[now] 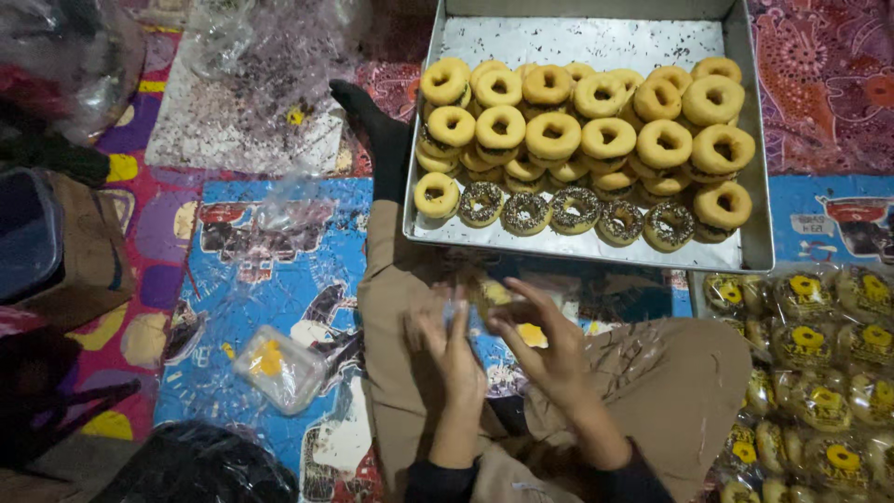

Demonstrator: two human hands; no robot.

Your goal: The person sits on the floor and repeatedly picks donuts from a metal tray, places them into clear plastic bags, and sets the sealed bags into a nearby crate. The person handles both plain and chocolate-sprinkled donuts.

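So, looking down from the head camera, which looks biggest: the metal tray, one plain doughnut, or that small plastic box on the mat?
1. Metal tray, by far the largest.
2. Small plastic box, with a yellow patch showing.
3. One plain doughnut.

The box lies nearer the camera than the doughnut, so the order of those two is unsure.

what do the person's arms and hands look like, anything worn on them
Both hands are bare: no gloves, and no rings or watch can be made out, though the picture is blurred there. The left hand and right hand lead into bare forearms. Dark sleeves, black or very dark blue, are pushed up near the elbows at the bottom edge of the view. No markings show on the sleeves.
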